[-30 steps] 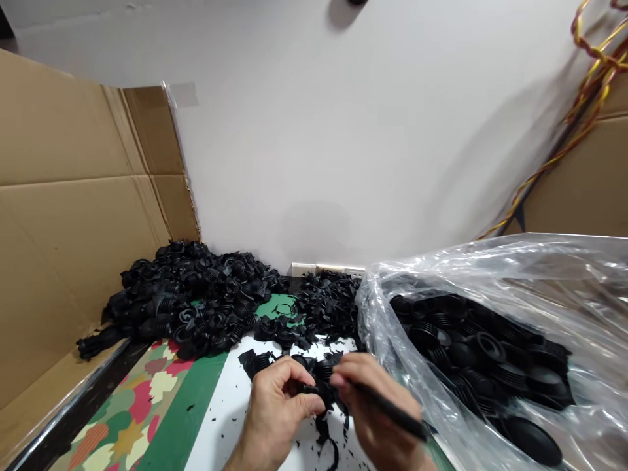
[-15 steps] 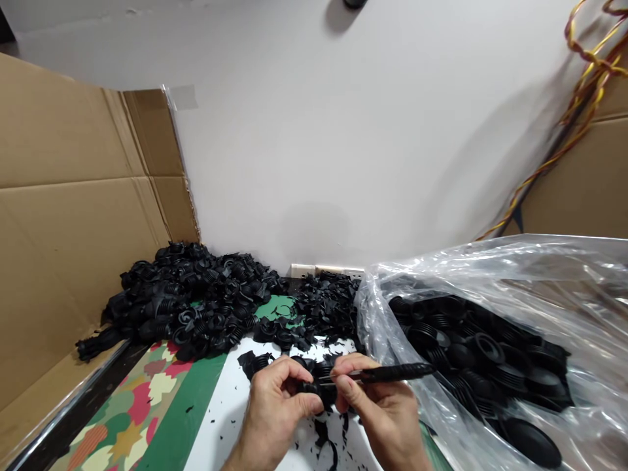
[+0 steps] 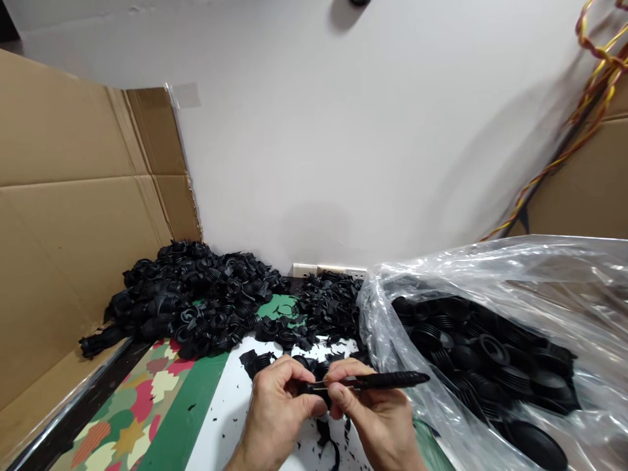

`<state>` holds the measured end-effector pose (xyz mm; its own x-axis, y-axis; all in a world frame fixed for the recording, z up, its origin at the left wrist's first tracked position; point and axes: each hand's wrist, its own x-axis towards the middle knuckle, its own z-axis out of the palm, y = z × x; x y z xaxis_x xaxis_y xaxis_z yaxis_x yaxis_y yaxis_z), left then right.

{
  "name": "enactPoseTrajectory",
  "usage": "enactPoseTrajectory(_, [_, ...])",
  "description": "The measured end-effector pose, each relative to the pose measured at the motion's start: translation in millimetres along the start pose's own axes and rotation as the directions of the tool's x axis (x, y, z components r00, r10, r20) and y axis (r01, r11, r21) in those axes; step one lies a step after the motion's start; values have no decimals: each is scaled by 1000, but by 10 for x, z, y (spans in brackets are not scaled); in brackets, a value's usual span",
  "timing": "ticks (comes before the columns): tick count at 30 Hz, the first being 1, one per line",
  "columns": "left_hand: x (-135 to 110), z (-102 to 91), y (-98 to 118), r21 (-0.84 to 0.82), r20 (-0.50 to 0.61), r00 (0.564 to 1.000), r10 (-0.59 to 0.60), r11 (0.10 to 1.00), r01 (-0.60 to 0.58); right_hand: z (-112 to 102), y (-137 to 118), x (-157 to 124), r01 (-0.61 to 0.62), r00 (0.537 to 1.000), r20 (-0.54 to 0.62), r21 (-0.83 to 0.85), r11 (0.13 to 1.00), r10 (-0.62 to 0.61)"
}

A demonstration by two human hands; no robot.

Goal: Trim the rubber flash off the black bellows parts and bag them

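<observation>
My left hand (image 3: 277, 411) is closed on a small black rubber part (image 3: 310, 388), mostly hidden by the thumb and fingers. In my right hand (image 3: 375, 418) is a slim black-handled tool (image 3: 387, 380), gripped like a pen, with a thin metal shaft directed left. Its tip reaches the rubber part between my two hands; the fingers hide the exact contact. Below the hands, black scraps (image 3: 324, 433) and a curled strip lie on a white sheet (image 3: 223, 413).
A heap of ribbed black rubber parts (image 3: 196, 297) lies to the left, beside a cardboard wall (image 3: 73, 157). Black trimmings (image 3: 333, 304) are piled near the wall sockets. To the right, a clear plastic bag (image 3: 385, 327) holds larger round black parts (image 3: 490, 353).
The tool and my right hand have shifted slightly left, bringing the fingers closer to the rubber part. My left hand still grips it.
</observation>
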<state>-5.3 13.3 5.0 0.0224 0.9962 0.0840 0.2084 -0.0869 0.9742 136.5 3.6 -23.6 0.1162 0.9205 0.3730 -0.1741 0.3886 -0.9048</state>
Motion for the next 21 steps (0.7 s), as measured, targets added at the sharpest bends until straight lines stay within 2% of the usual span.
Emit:
enactPoseTrajectory(4, [-14,-1,0,2,-6,1000,-5,1000,5,-19,49,-5,33,999,43,-8,999,-32])
enactPoseTrajectory(7, [-18,2,5,-3,-5,1000,-3,1000,2,9,41,-20,123,992,46,-54,991,-120])
enactPoseTrajectory(9, [-20,7,5,-16,-3,1000,5,1000,-5,32,-1,-23,258,966,57,-127,958,-253])
enactPoseTrajectory(11, [-22,14,0,-13,11,1000,11,1000,-11,41,-59,-13,397,917,139,-243,885,-373])
enactPoseTrajectory(13, [-23,19,-11,5,41,999,14,1000,-14,36,-104,9,469,883,211,-342,814,-419])
enactPoseTrajectory(15, [-21,21,-23,4,73,997,6,1000,-6,29,-116,35,454,891,186,-385,804,-414])
enactPoseTrajectory(17, [-14,19,-28,-26,73,997,-20,999,22,27,-98,53,404,913,110,-370,836,-393])
enactPoseTrajectory(21, [4,14,-5,-114,41,997,-71,991,75,21,-54,59,316,949,84,-279,907,-305])
